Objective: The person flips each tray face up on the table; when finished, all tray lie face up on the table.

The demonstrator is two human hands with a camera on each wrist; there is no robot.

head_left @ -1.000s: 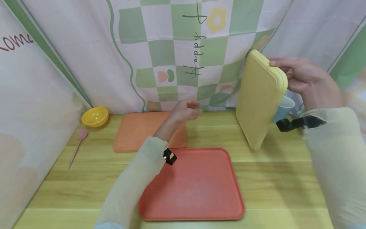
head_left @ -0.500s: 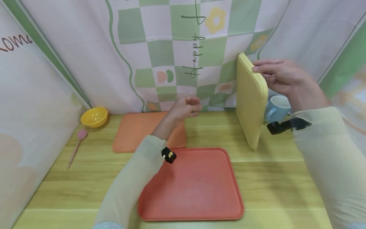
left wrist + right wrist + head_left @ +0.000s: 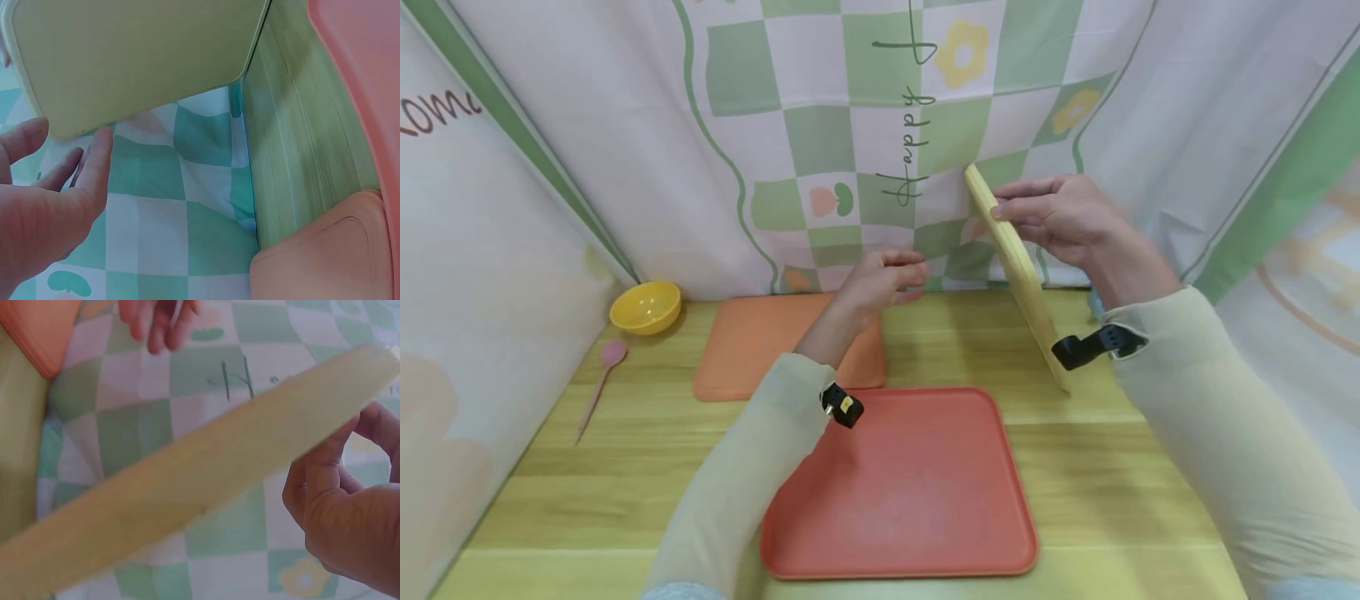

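Note:
My right hand [image 3: 1071, 221] grips the top edge of a yellow cutting board [image 3: 1021, 271], thumb on one side and fingers on the other. The board stands on edge, leaning to the left, its lower corner close to the table. In the right wrist view I see the board [image 3: 187, 462] edge-on, crossing in front of the hand. My left hand [image 3: 880, 283] hovers above an orange cutting board [image 3: 767, 337], fingers loosely bent and holding nothing. From the left wrist, its fingertips overlap the near corner of the yellow board [image 3: 144, 56].
A red tray [image 3: 898, 492] lies flat at the front middle. At the left are a yellow bowl [image 3: 646, 307] and a pink spoon [image 3: 602, 383]. A bit of a blue mug [image 3: 1097, 305] shows behind my right wrist. A checkered curtain [image 3: 820, 142] hangs behind the table.
My right hand has moved left and slightly down, tilting the yellow board's top to the left. The blue mug came into fuller view, then became mostly hidden. My left hand hardly moved.

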